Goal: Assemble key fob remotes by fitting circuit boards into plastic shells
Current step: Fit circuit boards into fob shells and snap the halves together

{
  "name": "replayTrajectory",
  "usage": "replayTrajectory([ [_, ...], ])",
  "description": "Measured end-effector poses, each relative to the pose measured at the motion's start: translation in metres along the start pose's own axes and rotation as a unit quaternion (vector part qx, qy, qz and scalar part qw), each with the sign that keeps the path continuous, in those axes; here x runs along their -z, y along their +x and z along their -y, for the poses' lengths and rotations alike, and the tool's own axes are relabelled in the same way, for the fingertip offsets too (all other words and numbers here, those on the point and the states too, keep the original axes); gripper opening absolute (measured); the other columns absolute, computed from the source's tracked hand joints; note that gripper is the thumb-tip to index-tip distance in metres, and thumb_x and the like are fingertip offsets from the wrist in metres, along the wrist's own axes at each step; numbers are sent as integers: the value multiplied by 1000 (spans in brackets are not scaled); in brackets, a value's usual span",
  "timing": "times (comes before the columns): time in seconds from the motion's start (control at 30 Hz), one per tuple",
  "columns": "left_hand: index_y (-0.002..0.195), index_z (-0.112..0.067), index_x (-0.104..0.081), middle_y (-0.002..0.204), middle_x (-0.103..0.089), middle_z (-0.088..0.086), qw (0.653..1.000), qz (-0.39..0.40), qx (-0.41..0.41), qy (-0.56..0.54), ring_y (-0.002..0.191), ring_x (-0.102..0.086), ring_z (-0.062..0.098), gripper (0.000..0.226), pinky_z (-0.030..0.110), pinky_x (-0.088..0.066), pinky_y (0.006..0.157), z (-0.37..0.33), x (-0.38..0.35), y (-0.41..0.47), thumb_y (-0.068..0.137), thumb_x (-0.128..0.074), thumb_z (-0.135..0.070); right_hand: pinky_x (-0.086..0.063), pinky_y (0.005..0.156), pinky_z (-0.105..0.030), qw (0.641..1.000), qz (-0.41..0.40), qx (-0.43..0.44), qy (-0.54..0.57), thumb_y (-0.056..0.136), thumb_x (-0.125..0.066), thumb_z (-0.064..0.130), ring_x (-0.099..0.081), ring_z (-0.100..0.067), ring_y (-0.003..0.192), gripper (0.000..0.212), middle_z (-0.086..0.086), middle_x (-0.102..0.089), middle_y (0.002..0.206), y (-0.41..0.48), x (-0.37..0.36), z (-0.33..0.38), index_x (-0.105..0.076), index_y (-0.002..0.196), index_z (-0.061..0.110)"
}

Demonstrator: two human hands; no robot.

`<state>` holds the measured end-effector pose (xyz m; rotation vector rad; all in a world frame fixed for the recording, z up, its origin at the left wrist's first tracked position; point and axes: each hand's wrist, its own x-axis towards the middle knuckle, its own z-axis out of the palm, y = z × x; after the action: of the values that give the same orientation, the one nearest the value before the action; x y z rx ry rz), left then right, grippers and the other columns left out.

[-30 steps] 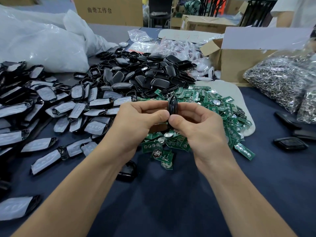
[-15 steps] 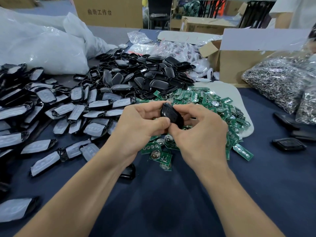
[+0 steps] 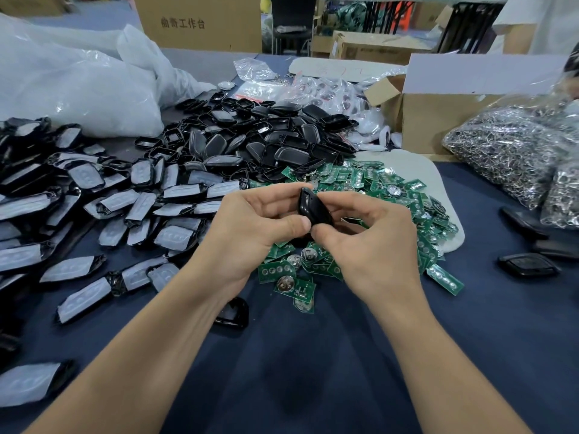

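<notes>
Black key fob [image 3: 309, 205] pinched between fingers of left hand [image 3: 250, 227] and right hand [image 3: 372, 245]; cardboard box [image 3: 200, 39] marked "工作台"

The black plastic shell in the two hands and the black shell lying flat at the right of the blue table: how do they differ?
The held black plastic shell is in the air, pinched by the left hand and the right hand; the black shell at the right lies on the dark blue table, untouched. The held one is tilted, edge up; the other lies flat. Both are black and glossy.
</notes>
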<state>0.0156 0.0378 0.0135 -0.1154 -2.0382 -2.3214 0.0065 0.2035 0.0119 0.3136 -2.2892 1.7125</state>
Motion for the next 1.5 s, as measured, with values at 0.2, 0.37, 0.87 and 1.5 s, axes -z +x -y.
replayTrajectory([
  [0.2, 112, -13, -74, 101, -81, 6, 1000, -12, -5, -6, 93, -76, 12, 46, 20, -57, 80, 1, 0, 1, 78, -73, 19, -60, 79, -19, 1000, -4, -1, -22, 71, -85, 5, -72, -1, 82, 39, 18, -76, 81, 1, 0, 1, -82, 100, 31],
  [0.37, 111, -14, -74, 99, -81, 6, 1000, 14, 10, -17, 90, -75, 12, 46, 21, -58, 78, 0, 1, 0, 82, -68, 22, -59, 82, -23, 997, -14, 34, -63, 68, -87, 7, -70, -4, 86, 41, 19, -74, 86, -2, 1, 4, -80, 99, 33],
  [0.87, 112, -17, -78, 105, -79, 8, 994, 41, 80, -62, 91, -74, 15, 42, 24, -61, 80, -4, 8, 3, 70, -77, -10, -53, 77, -14, 991, -29, 77, -105, 68, -85, 19, -66, -4, 84, 36, 25, -71, 86, -6, -1, 7, -79, 98, 37],
  [1.5, 116, -6, -72, 114, -75, 13, 980, 23, 160, -116, 99, -71, 20, 44, 25, -61, 78, -16, 18, 5, 83, -67, -34, -63, 70, -35, 762, 150, -379, 504, 73, -72, 7, -74, -29, 84, 20, -22, -68, 106, 11, 12, 4, -80, 88, -4],
])
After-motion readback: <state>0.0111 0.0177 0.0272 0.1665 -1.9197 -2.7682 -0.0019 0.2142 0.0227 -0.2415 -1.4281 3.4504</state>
